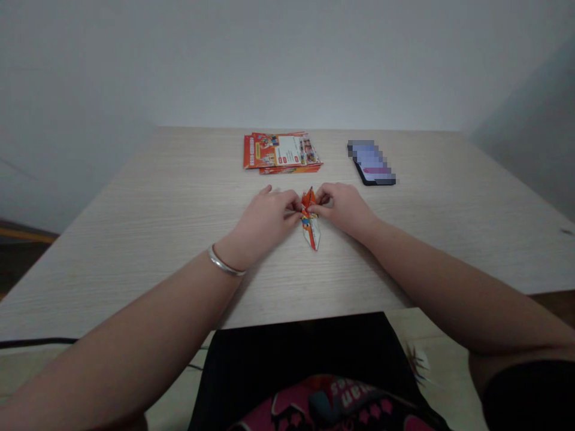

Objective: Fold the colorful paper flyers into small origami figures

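Note:
A narrow folded paper piece [311, 230], orange, white and blue, lies on the pale wooden table [157, 203] with its point toward me. My left hand [265, 218] pinches its upper left side, fingers closed on the paper. My right hand [344, 206] pinches the upper right side in the same way. The top of the folded piece stands up a little between my fingertips. A silver bangle [223, 263] sits on my left wrist.
A stack of red and orange printed leaflets [281, 152] lies at the far middle of the table. To its right rests a black phone [372, 163] with a lit screen. A black cable [36, 342] runs below the table's near left edge.

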The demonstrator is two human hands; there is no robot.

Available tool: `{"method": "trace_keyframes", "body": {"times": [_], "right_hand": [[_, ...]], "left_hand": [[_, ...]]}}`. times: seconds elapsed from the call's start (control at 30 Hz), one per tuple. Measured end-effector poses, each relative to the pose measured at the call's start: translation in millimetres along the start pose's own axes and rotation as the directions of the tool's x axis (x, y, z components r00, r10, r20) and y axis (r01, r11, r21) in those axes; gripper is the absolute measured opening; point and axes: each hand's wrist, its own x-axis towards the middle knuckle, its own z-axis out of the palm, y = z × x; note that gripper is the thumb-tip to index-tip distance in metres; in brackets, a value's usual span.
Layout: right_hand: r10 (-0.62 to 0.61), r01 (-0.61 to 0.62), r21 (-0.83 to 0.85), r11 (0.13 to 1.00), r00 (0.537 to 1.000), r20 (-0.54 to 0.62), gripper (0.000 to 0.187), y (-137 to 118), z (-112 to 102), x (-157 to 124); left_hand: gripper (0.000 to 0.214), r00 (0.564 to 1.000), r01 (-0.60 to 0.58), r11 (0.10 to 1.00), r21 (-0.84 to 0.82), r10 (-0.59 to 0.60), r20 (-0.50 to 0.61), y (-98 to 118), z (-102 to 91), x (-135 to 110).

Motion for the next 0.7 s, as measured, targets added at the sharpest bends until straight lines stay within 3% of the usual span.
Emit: {"method": "trace_keyframes", "body": {"times": [0.4, 0.57, 0.7], "right_hand": [[0.040, -0.048, 0.190, 0.981, 0.998, 0.046, 0.019, 0.8, 0.8, 1.7], [-0.003, 0.002, 0.114, 0.994, 1.000, 0.004, 0.026, 3.3, 2.7, 0.6], [-0.069, 0.069, 0.016, 0.997, 0.998, 0.000, 0.010, 5.5, 3.3, 0.5]], "left_hand": [[0.020, 0.989, -0.144, 0.978, 0.152, 0.146, -0.006, -6.0, 5.6, 2.5], [0.019, 0.987, -0.152, 0.974, 0.166, 0.158, -0.021, -6.4, 6.3, 4.0], [0.018, 0.988, -0.148, 0.981, 0.125, 0.152, -0.028, -8.2, 8.8, 3.6]]}}
